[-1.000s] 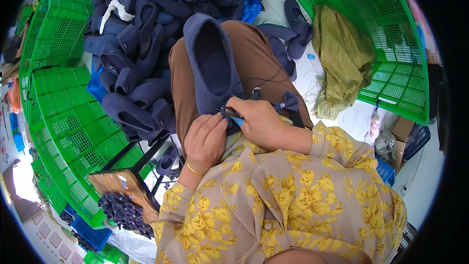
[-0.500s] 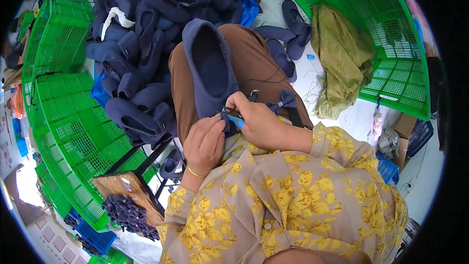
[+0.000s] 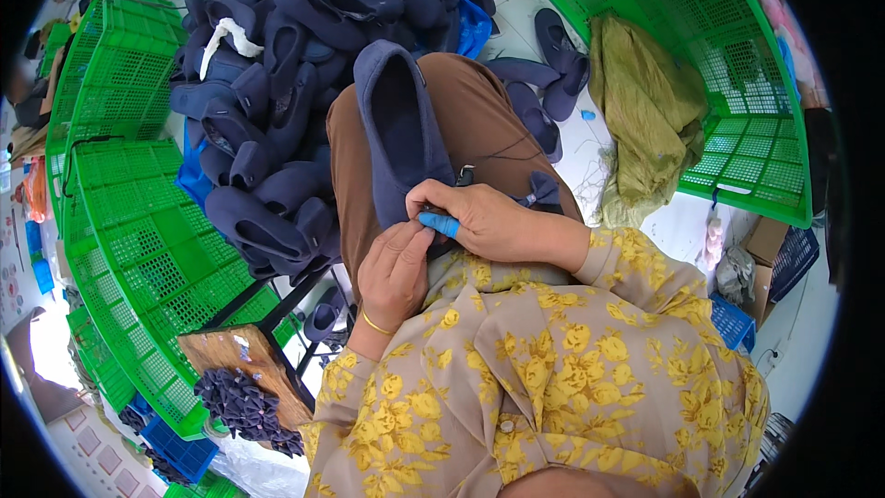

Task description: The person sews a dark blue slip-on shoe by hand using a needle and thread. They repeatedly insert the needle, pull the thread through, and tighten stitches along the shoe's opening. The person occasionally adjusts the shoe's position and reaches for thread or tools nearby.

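A dark blue fabric slip-on shoe (image 3: pixel 385 111) lies lengthwise on my lap, its opening facing up and its closed end toward me. My left hand (image 3: pixel 395 267) is closed, fingertips pinched together at that near end. Right against it, my right hand (image 3: pixel 489 219) is closed too, with blue wrap (image 3: pixel 439 223) on its thumb. A small dark tool with a metal end (image 3: pixel 466 175), seemingly thread snips, pokes out of the right fist. Its blades are hidden by the fingers, as is what lies between both hands' fingertips. A dark blue fabric bow (image 3: pixel 542 189) rests beside my right wrist.
Many similar shoes (image 3: pixel 277 111) are heaped beyond my left knee. Green plastic crates (image 3: pixel 129 212) stand left, another crate (image 3: pixel 737 83) far right. An olive sack (image 3: pixel 645 120) lies by loose shoes (image 3: pixel 558 65). A wooden board (image 3: pixel 244 360) with dark bows (image 3: pixel 244 406) sits lower left.
The snips' blades, visible between the hands before, are now covered by my right fingers. The right thumb has shifted against the left fingertips. The view has shifted slightly.
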### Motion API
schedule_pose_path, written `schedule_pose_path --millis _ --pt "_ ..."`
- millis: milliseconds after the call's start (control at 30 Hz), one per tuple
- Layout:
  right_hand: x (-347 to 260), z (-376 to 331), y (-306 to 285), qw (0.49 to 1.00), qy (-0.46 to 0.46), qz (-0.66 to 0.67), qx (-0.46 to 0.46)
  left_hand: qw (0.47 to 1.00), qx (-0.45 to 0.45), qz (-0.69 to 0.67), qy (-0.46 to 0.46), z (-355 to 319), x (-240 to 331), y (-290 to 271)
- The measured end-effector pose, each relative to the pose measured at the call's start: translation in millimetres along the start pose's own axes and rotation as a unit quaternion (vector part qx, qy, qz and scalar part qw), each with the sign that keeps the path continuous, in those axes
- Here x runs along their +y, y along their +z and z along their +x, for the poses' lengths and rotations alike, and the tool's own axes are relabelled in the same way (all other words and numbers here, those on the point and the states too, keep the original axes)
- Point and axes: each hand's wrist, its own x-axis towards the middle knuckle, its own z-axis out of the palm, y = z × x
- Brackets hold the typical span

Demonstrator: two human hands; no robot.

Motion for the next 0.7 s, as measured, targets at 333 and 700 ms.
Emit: schedule_pose_path --millis 333,700 --pt "-24.6 -2.2 -9.4 0.938 -0.093 -0.324 0.079 1.000 -0.011 0.008 0.012 2.9 1.9 -5.1" --pt "-61.5 32.3 -30.5 0.944 0.041 0.302 0.129 0.997 -0.059 -0.037 -0.018 7.7 4.8 -13.8"
